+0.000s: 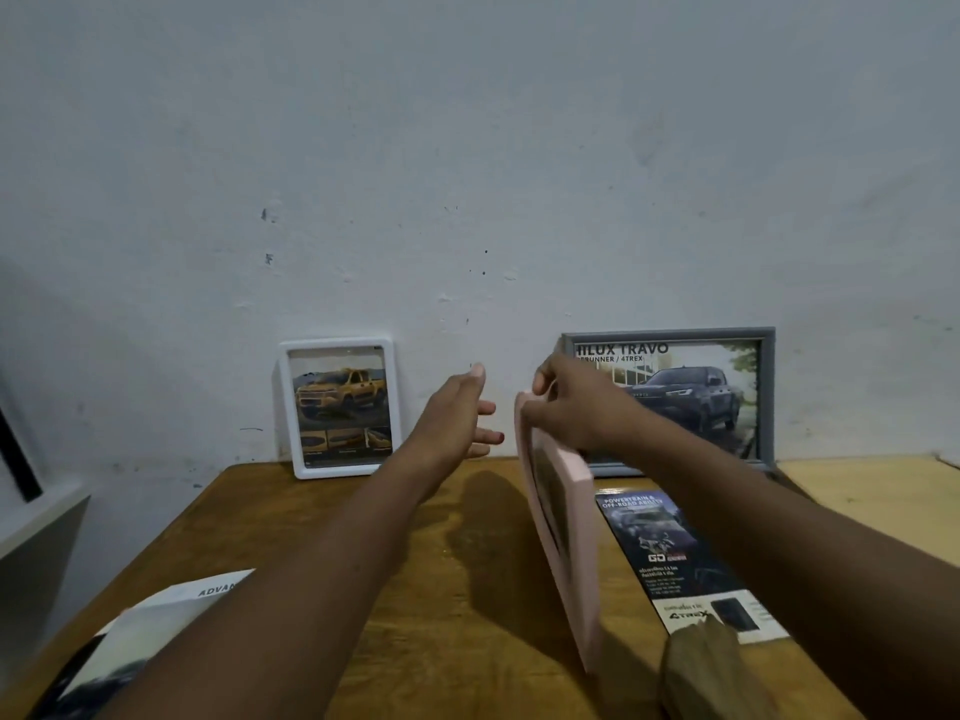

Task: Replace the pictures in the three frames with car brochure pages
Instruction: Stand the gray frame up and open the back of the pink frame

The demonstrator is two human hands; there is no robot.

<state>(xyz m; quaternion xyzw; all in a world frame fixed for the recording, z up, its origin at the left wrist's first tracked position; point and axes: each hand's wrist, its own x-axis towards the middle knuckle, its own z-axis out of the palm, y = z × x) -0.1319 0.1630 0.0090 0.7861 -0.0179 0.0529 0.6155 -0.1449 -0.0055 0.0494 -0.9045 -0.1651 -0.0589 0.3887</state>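
Head view is showing a pale, scuffed wall (467, 148) filling the upper half, with a wooden table (322, 511) running up to it below.

A grey frame (675, 336) is standing in landscape against the wall at the right, carrying a page with a dark pickup (691, 397) under the heading "HILUX TRAVO"; the person's right arm is crossing in front of its lower left part.

A pink frame (582, 553) is being held on edge near the middle of the table, turned almost side-on to the camera, its top tilting toward the wall and its lower end reaching down to the tabletop. Only a dark sliver of what it is holding is showing, too narrow to read.

A white frame (343, 343) is leaning upright against the wall at the left, showing a page with a yellow pickup (340, 402).

A long brochure strip (680, 558) is lying flat just right of the pink frame, and another brochure (150, 631) is lying at the table's near left corner, partly under the left arm.

The right hand (576, 407) is gripping the pink frame's top end, fingers curling over it. The left hand (457, 418) is hovering between the white and pink frames, fingers straight and spread, holding nothing.

A brown crumpled object (711, 672) is sitting at the strip's near end.
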